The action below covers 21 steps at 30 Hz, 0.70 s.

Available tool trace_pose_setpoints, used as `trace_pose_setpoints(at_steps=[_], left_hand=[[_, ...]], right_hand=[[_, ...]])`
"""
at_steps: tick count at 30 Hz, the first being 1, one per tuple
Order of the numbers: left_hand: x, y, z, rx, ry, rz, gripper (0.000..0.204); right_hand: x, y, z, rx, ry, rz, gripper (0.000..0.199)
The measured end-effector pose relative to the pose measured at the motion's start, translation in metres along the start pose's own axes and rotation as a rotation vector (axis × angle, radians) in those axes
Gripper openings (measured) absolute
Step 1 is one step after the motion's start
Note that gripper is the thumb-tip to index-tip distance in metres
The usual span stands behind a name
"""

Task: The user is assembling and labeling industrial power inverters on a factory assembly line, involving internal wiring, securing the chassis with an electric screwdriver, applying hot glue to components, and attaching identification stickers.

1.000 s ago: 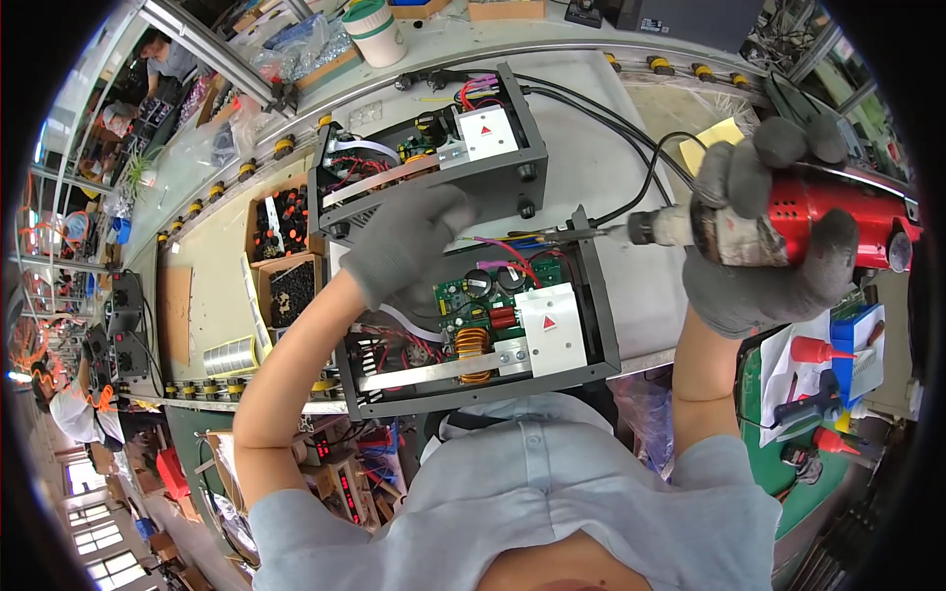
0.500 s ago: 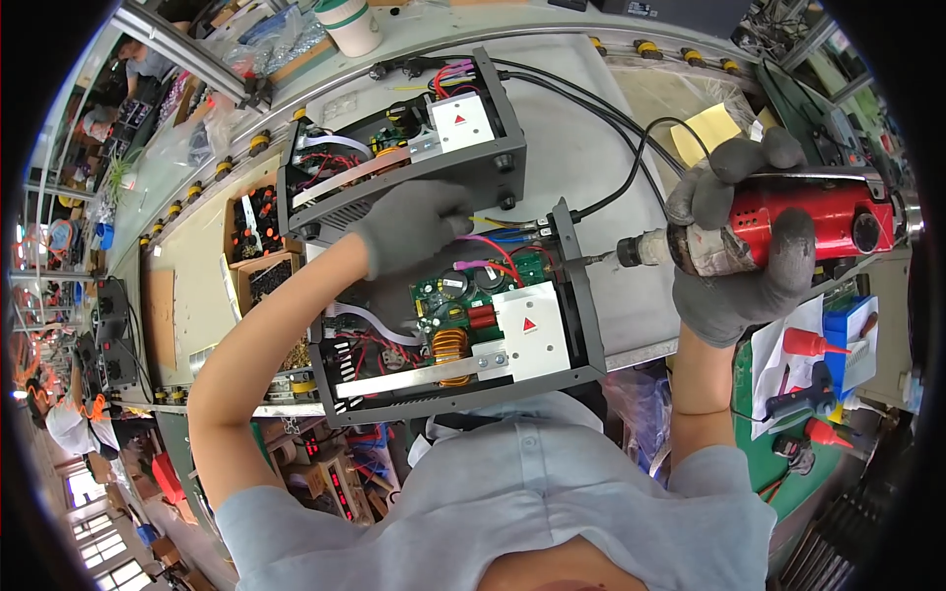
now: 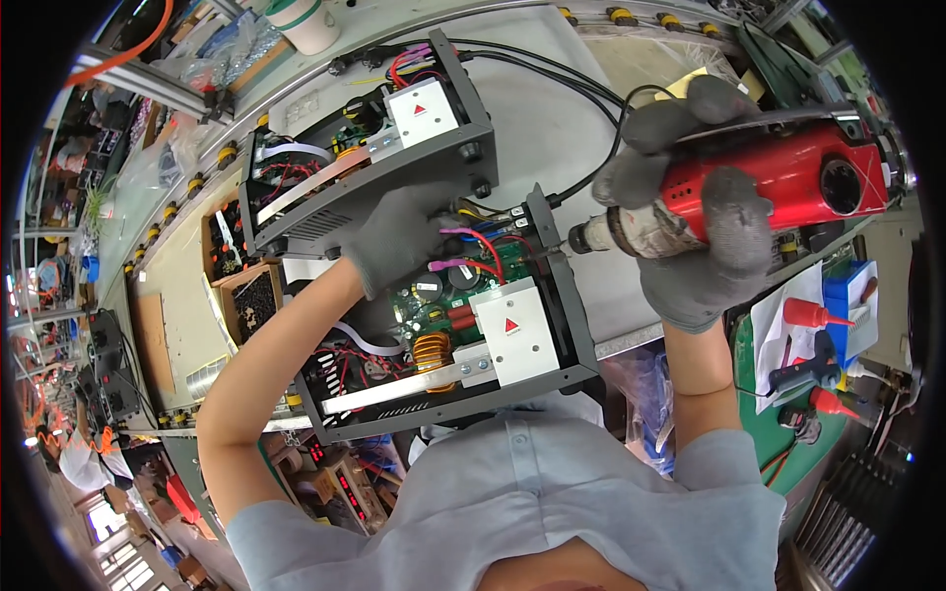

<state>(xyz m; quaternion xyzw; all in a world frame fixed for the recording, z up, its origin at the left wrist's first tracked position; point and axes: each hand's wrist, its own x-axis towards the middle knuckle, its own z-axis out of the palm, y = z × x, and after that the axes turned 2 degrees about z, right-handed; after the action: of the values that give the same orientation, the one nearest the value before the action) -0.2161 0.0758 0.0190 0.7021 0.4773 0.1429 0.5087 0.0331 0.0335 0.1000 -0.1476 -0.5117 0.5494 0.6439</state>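
Open case (image 3: 473,396) on the desk (image 3: 623,286), nearest the body. Right hand (image 3: 735,225) grips the red drill (image 3: 803,177), bit (image 3: 559,250) at the case's right panel (image 3: 570,303). Left hand (image 3: 402,234) curls by the pink wires (image 3: 457,231); can't tell if gripping. I'd drive square and steady, wires clear.

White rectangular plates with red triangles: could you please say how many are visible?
2: one white rectangular plate in the nearer open dark-grey metal case, another plate in the farther case. More may be hidden.

Parts boxes (image 3: 243,275) left, power tool (image 3: 798,179) right of near chassis (image 3: 493,396)
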Motion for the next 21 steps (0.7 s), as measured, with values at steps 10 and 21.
trace_pose_setpoints(at_steps=[10,21], left_hand=[[-0.011,0.007,0.011,0.071,0.025,-0.037,0.019],[-0.012,0.019,0.012,-0.299,-0.059,0.096,0.027]], right_hand=[[0.002,0.006,0.034,0.413,0.215,0.056,0.049],[0.007,0.016,0.040,-0.484,0.150,0.137,0.040]])
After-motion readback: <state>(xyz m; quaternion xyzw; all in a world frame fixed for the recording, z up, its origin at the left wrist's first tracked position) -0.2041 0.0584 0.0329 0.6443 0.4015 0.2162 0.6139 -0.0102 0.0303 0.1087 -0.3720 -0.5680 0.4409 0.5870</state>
